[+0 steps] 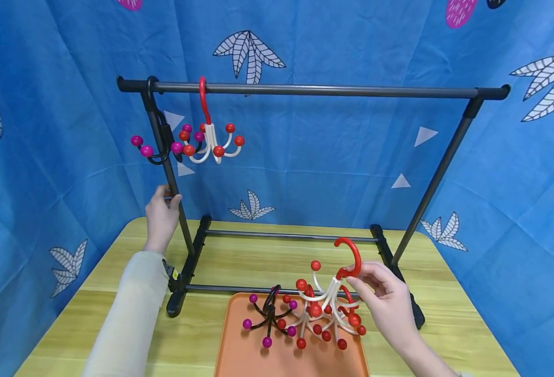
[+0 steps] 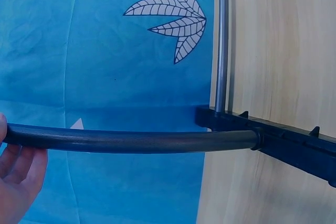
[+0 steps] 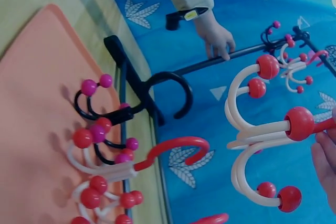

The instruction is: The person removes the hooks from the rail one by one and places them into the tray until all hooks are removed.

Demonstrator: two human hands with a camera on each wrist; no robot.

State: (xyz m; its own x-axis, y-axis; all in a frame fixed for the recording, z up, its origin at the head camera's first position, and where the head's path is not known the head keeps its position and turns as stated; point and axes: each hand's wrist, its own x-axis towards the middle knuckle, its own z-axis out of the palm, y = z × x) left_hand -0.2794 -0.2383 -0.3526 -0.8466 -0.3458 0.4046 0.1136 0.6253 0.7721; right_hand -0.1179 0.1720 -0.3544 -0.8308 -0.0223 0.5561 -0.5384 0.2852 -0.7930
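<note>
My left hand (image 1: pixel 161 215) grips the left post (image 1: pixel 185 228) of a dark metal rack, thumb in front and fingers behind. My right hand (image 1: pixel 386 299) pinches a white multi-arm hook hanger (image 1: pixel 332 291) by the base of its red hook, above the tray. Red balls cap its curved arms. From the rack's top bar (image 1: pixel 314 91) hang a black hanger (image 1: pixel 166 137) with magenta balls and a white hanger (image 1: pixel 210 137) with red balls. On the orange tray (image 1: pixel 236 361) lie another black hanger (image 1: pixel 269 310) and more white, red-balled hangers (image 3: pixel 110 170), partly hidden behind the held one.
The rack's black feet (image 1: pixel 196 268) stand on a wooden table (image 1: pixel 451 324), joined by two low crossbars (image 1: pixel 281 235). A blue patterned cloth (image 1: pixel 305 173) hangs close behind and at both sides. The right post (image 1: pixel 434 188) rises beyond my right hand.
</note>
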